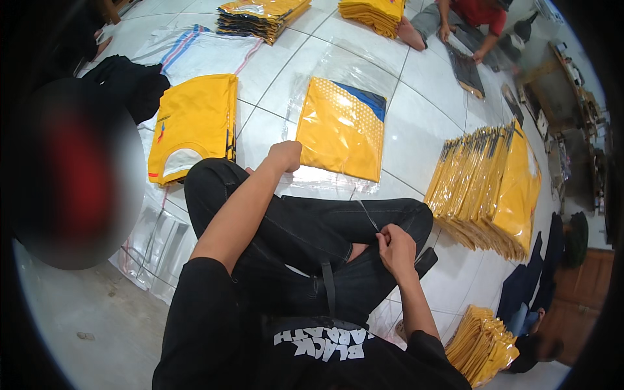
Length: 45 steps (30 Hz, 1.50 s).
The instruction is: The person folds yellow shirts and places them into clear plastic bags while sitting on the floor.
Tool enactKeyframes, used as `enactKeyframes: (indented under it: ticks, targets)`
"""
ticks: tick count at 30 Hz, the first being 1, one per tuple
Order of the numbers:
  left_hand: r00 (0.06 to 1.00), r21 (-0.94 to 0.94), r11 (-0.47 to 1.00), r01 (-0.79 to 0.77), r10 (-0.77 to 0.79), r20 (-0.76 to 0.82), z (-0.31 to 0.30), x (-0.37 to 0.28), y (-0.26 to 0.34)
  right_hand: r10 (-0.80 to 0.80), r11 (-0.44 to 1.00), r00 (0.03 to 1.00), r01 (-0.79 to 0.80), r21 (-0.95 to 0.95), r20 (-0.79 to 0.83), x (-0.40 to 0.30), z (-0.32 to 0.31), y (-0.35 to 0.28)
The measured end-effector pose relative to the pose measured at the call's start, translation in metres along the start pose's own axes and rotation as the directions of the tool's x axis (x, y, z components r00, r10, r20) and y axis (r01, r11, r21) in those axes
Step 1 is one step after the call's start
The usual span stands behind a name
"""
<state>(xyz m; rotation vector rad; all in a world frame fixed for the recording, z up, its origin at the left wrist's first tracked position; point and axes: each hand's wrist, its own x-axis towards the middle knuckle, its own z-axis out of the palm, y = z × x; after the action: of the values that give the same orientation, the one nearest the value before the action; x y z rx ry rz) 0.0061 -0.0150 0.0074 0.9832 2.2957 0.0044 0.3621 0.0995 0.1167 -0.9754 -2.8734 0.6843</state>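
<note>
A folded yellow shirt (341, 134) with a blue corner and pale dots lies inside a clear plastic bag (336, 63) on the tiles before me. My left hand (286, 155) is curled at the lower left edge of this shirt and bag; its fingertips are hidden. Between the thumb and fingers of my right hand (397, 249) is a thin clear plastic strip (367, 214), which stretches up over my leg towards the bag's near edge. To the left of the bag is a stack of folded yellow shirts (200, 117), unbagged on top, close to my left knee.
Bagged yellow shirts (482, 190) stand in a leaning row at right. More shirts (480, 341) lie lower right; further stacks (263, 17) (371, 17) are ahead. A seated person (480, 19) handles a dark bagged garment (465, 70). Clear bags (158, 243) and black cloth (129, 85) are at left.
</note>
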Motion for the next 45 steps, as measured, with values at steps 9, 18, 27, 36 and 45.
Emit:
enactKeyframes:
  ticks: [9,18,27,36,45]
  targets:
    - [0.999,-0.04,0.998,0.043,-0.043,-0.008,-0.001,0.004,-0.002,0.483,0.737,0.803,-0.588,0.332,0.35,-0.169,-0.022,0.124]
    - [0.995,-0.038,0.995,0.094,-0.093,0.032,0.009,0.008,-0.008,0.277,0.934,0.952,-0.298,0.197,0.127,-0.098,-0.077,0.088]
    - [0.999,-0.151,0.988,0.035,-0.032,0.023,0.017,0.024,0.001,-0.339,0.93,0.941,0.33,0.161,0.028,0.181,0.082,0.014]
    - [0.989,-0.168,0.976,0.135,-0.123,0.082,0.014,0.015,-0.014,-0.36,0.932,0.927,0.353,0.076,0.109,0.179,0.135,-0.012]
    - [0.992,-0.198,0.975,0.104,-0.115,-0.043,0.011,0.014,-0.01,-0.396,0.917,0.918,0.396,-0.055,0.018,0.176,0.141,-0.012]
